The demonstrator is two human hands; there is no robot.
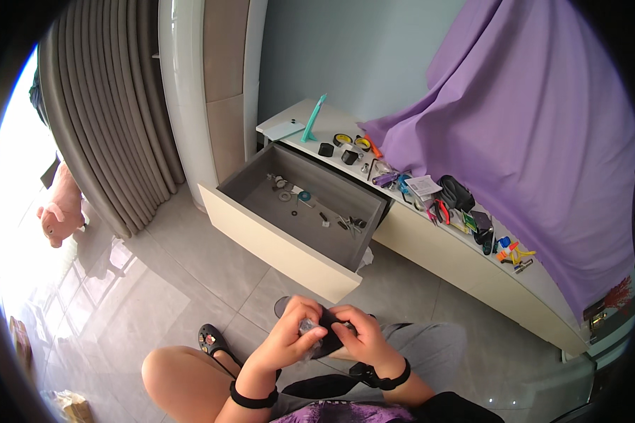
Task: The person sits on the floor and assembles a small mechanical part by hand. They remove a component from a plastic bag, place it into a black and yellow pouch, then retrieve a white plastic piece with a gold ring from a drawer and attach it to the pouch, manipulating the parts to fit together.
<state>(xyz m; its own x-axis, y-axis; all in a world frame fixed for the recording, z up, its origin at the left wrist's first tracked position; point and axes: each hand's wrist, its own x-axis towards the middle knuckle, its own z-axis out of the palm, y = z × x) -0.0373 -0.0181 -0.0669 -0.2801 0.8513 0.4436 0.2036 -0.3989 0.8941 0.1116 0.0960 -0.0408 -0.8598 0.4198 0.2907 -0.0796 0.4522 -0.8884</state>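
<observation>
My two hands are close together above my lap, in front of the open drawer (286,264). My left hand (289,335) is closed round a crumpled piece of clear plastic (309,327), part of which hangs below the fingers. Beside it, my right hand (368,340) has its fingers curled in a pinch. Whatever lies between those fingers is small and mostly hidden. A dark shape shows behind both hands, and I cannot tell whether any of it is held.
The drawer holds several small metal parts and a tape roll (304,197). On the long cabinet (466,271) lie pliers (442,211), a black pouch (456,192), tape rolls (342,139) and a teal stand (314,120). A pink plush toy (62,208) is by the grey curtain (106,106).
</observation>
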